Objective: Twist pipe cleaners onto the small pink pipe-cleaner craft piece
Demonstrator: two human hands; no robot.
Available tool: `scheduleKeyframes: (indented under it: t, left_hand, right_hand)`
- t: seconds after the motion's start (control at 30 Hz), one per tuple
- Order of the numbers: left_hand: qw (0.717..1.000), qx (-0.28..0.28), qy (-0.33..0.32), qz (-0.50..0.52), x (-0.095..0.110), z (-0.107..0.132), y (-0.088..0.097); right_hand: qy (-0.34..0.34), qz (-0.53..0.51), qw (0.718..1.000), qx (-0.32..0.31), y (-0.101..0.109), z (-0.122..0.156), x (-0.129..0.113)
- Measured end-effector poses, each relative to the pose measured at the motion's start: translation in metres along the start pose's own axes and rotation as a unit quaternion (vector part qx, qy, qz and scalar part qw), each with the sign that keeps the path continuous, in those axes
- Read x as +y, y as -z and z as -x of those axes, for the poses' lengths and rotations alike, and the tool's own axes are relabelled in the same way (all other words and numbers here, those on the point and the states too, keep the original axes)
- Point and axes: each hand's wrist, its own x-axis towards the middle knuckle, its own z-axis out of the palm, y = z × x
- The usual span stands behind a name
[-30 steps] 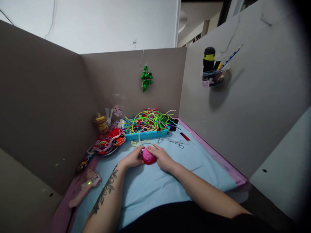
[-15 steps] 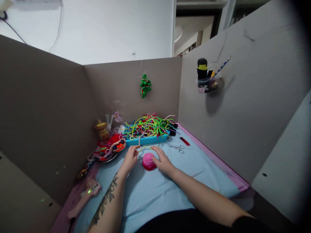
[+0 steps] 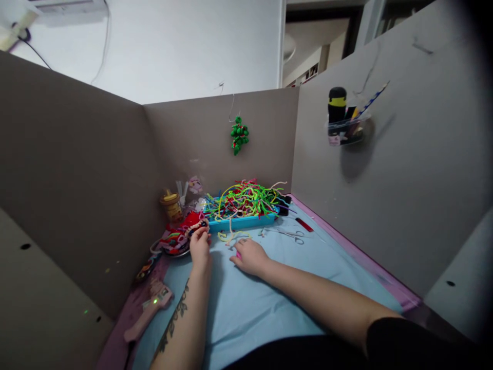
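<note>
Covering most of the pink piece on the blue cloth, the right hand curves its fingers over it; whether they grip, and how finished the piece is, cannot be told. To its left, the left hand has thumb and fingertips close together at the coral-trimmed red piece, seemingly already made up; a pinch is unclear. Farther off, loose chenille stems fill the turquoise tray, apparently unworked.

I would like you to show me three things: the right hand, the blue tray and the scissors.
Right hand (image 3: 251, 257), head view: back of the hand.
Blue tray (image 3: 243, 222), head view: its front wall.
Scissors (image 3: 293, 235), head view: near the handle loops.
</note>
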Motion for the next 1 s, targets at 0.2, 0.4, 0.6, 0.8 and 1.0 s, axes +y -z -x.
scheduleKeyframes:
  t: [0.2,0.4,0.6,0.8,1.0]
  left_hand:
    - [0.994,0.011,0.092,0.066,0.001,0.003,-0.002]
    - [0.986,0.012,0.139,0.089,-0.002,0.007,-0.005]
    - [0.984,0.003,0.152,0.096,0.0,0.009,-0.005]
    - [0.99,-0.038,0.132,0.024,0.0,0.012,-0.007]
    - [0.891,-0.26,-0.243,-0.281,-0.002,0.043,-0.019]
  right_hand:
    - [0.003,0.019,1.0,0.017,-0.001,0.005,0.003]
    - [-0.011,0.033,0.999,0.023,-0.005,0.005,0.005]
    - [0.041,0.003,0.999,0.026,-0.004,-0.004,-0.007]
    - [0.049,-0.158,0.975,0.145,-0.003,-0.001,0.014]
    - [-0.077,-0.275,0.917,0.278,-0.006,0.009,0.071]
